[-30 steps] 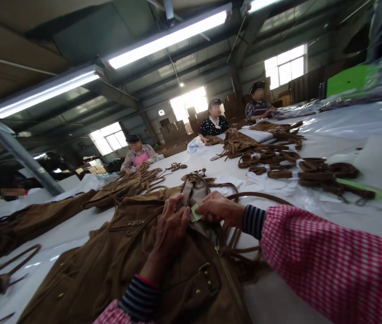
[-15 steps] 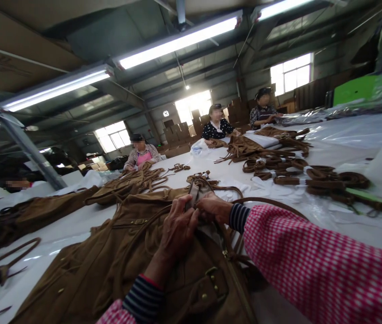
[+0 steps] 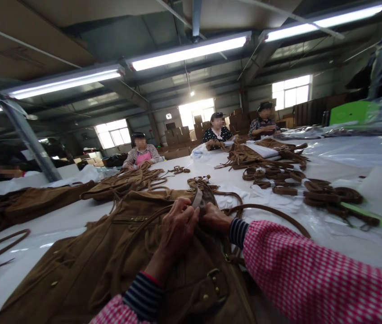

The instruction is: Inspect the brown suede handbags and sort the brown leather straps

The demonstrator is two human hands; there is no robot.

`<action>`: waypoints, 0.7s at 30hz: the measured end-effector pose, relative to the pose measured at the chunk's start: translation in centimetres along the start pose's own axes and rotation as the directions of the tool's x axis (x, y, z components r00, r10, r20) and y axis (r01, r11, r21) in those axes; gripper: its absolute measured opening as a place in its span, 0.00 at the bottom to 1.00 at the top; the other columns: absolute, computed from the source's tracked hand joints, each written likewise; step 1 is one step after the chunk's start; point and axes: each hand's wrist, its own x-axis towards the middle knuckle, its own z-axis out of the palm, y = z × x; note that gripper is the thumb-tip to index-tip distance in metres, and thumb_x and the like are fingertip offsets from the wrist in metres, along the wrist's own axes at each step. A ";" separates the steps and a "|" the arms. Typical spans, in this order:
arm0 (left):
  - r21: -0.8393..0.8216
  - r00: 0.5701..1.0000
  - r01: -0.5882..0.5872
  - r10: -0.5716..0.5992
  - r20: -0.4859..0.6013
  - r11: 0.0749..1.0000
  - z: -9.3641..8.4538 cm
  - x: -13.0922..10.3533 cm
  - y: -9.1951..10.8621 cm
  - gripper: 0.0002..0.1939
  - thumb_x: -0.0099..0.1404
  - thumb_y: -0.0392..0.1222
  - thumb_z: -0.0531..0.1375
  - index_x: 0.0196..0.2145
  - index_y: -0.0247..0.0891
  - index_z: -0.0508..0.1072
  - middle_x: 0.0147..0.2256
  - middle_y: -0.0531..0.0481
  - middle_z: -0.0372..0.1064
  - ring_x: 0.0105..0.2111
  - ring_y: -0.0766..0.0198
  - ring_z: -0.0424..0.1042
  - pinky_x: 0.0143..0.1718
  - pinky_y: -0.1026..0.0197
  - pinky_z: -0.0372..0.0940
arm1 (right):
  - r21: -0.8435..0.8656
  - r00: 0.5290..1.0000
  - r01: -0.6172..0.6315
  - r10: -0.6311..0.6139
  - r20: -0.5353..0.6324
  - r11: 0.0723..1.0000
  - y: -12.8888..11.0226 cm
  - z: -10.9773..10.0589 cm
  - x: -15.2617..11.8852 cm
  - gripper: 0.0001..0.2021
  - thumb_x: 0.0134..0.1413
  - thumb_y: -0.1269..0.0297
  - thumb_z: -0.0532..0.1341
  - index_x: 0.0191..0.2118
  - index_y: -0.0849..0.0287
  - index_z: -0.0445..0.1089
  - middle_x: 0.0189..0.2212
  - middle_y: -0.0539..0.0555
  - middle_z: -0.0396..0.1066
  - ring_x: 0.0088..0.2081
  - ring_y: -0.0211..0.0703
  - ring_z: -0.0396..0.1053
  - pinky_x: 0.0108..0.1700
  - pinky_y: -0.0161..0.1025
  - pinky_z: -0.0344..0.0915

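Note:
A brown canvas bag [image 3: 103,243] with buckled straps, brass studs and a zipper lies in front of me. My left hand [image 3: 179,225] is closed on the edge of the bag's opening, thumb and fingers pinched together. Just right of it, my right hand [image 3: 215,218] has its fingers curled into the same opening, gripping the bag's edge; its fingertips are partly hidden. Between the hands a grey lining strip [image 3: 197,198] stands up. One buckle [image 3: 215,279] shows on the bag below my hands, and a thin brown strap [image 3: 271,208] loops out to the right.
Coiled brown straps [image 3: 332,191] lie on the white table [image 3: 204,167] at right, near white paper pieces [image 3: 278,198]. More brown bags [image 3: 123,182] lie at left and one bag [image 3: 244,155] farther back. Several people sit across the table, including a person in pink [image 3: 142,155].
The camera view has shifted slightly, so the scene sits a little lower. Both hands stay at the bag's opening, and the grey strip between them shows more clearly.

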 end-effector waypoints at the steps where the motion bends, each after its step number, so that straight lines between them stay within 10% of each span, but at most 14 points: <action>1: 0.016 1.000 0.004 -0.004 -0.027 1.000 0.0 0.0 0.0 0.18 0.76 0.45 0.53 0.27 0.39 0.69 0.44 0.47 0.69 0.39 0.63 0.71 0.40 0.59 0.69 | -0.043 1.000 0.008 -0.009 -0.024 0.999 0.4 0.1 0.3 0.12 0.47 0.76 0.63 0.19 0.61 0.62 0.17 0.45 0.58 0.22 0.33 0.58 0.24 0.32 0.50; 11: 0.066 0.995 -0.099 0.100 -0.007 0.993 0.0 0.4 -0.6 0.14 0.73 0.40 0.57 0.27 0.40 0.72 0.53 0.54 0.76 0.59 0.52 0.61 0.56 0.51 0.67 | -0.159 0.983 0.181 -0.182 0.009 0.971 2.3 -0.7 -0.2 0.09 0.49 0.72 0.62 0.21 0.61 0.65 0.20 0.46 0.61 0.26 0.35 0.59 0.30 0.34 0.54; 21: 0.165 0.950 -0.147 0.092 0.299 0.975 -0.4 0.7 0.6 0.13 0.75 0.42 0.56 0.31 0.39 0.73 0.36 0.49 0.75 0.44 0.56 0.66 0.44 0.54 0.68 | -0.136 0.904 0.387 -0.346 0.252 0.912 4.4 -1.7 -2.8 0.03 0.45 0.74 0.62 0.28 0.61 0.68 0.24 0.45 0.65 0.27 0.34 0.61 0.30 0.31 0.57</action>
